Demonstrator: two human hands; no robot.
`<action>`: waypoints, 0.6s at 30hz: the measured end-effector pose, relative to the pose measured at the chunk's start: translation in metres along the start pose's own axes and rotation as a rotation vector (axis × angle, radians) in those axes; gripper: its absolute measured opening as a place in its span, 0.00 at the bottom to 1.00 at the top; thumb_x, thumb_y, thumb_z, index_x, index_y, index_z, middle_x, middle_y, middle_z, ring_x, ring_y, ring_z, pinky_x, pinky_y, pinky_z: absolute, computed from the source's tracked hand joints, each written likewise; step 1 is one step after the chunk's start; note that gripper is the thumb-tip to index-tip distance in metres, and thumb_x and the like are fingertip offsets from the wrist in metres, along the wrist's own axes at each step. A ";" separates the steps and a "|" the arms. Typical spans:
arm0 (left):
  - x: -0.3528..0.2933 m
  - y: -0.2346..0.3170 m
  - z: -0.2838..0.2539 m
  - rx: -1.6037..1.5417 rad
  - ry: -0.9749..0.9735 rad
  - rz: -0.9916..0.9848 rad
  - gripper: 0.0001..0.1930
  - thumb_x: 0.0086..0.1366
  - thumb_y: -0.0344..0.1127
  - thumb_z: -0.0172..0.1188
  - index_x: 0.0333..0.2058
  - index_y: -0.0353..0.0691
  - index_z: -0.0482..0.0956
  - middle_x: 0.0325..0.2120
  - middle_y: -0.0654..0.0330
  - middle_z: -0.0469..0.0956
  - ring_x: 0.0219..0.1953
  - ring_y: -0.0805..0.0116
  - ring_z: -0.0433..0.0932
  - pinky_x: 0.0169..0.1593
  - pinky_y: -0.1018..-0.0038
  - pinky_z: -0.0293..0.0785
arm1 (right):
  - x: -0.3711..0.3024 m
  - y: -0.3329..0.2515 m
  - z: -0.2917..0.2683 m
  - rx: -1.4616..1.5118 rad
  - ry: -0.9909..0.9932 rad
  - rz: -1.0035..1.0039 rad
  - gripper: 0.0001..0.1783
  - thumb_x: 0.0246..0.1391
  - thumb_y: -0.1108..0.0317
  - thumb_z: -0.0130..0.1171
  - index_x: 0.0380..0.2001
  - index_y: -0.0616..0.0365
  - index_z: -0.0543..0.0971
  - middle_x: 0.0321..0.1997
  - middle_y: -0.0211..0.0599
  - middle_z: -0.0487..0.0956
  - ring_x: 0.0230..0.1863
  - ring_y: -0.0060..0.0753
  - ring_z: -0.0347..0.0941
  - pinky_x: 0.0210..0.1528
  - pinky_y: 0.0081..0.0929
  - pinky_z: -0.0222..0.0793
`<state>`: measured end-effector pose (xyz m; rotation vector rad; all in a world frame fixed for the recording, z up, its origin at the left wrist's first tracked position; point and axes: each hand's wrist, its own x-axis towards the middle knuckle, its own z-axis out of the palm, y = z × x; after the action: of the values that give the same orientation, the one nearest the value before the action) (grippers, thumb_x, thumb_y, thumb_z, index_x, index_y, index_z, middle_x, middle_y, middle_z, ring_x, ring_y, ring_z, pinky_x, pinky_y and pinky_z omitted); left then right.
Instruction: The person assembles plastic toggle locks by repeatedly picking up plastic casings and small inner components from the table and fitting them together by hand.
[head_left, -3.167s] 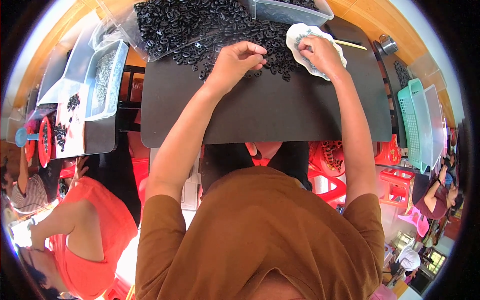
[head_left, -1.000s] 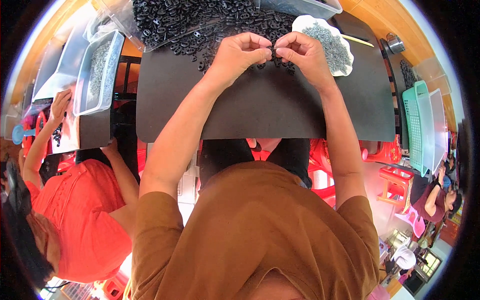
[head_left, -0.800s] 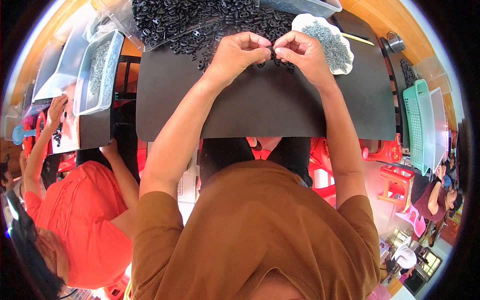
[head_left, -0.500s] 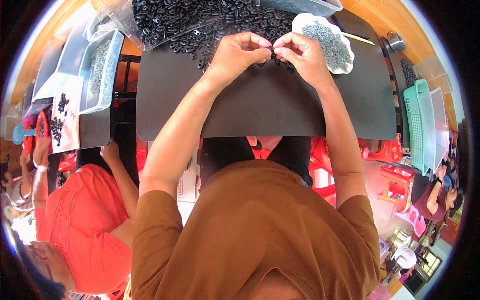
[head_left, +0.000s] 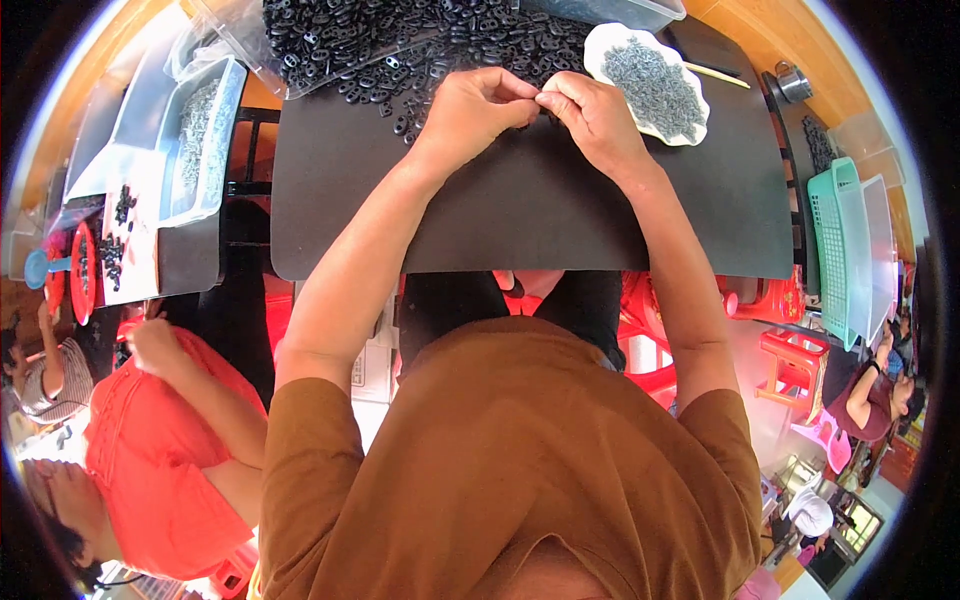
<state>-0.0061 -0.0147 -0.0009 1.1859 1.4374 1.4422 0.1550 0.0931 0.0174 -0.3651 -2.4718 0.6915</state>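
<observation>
My left hand point(head_left: 480, 105) and my right hand point(head_left: 592, 115) meet fingertip to fingertip over the black mat point(head_left: 540, 210), pinching a small black part between them that is mostly hidden by the fingers. Just beyond the hands lies a heap of small black plastic parts point(head_left: 400, 40). A white dish point(head_left: 648, 85) holding several tiny grey metal pieces sits right of my right hand.
A clear tray of grey pieces point(head_left: 195, 140) stands to the left. A person in an orange shirt point(head_left: 165, 450) sits at lower left. Green and white baskets point(head_left: 845, 250) stand at the right, with red stools point(head_left: 790, 360) below the table edge.
My right hand left the white dish and joined my left hand over the mat. The person at the left has drawn an arm back from the side table.
</observation>
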 end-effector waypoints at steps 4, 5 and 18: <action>0.002 -0.004 -0.002 -0.118 0.006 0.009 0.08 0.57 0.25 0.65 0.37 0.32 0.80 0.30 0.59 0.82 0.32 0.75 0.80 0.40 0.80 0.76 | 0.001 -0.006 -0.004 0.325 0.041 0.219 0.10 0.59 0.62 0.56 0.36 0.58 0.77 0.29 0.38 0.79 0.29 0.33 0.76 0.32 0.27 0.69; 0.003 -0.003 -0.003 -0.119 0.012 0.010 0.09 0.57 0.26 0.65 0.37 0.32 0.80 0.30 0.58 0.82 0.32 0.75 0.80 0.40 0.80 0.77 | 0.001 -0.005 -0.006 0.326 0.041 0.218 0.10 0.59 0.62 0.56 0.36 0.58 0.77 0.29 0.38 0.79 0.29 0.33 0.76 0.32 0.27 0.69; 0.001 0.001 0.000 -0.069 0.006 0.046 0.09 0.56 0.28 0.64 0.35 0.30 0.80 0.28 0.58 0.82 0.30 0.75 0.79 0.38 0.80 0.76 | 0.001 -0.010 -0.006 -0.024 -0.055 -0.002 0.10 0.59 0.62 0.50 0.30 0.58 0.72 0.28 0.44 0.74 0.31 0.51 0.71 0.34 0.40 0.65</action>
<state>-0.0061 -0.0143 0.0006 1.1796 1.3617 1.5158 0.1561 0.0875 0.0277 -0.3567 -2.5335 0.6801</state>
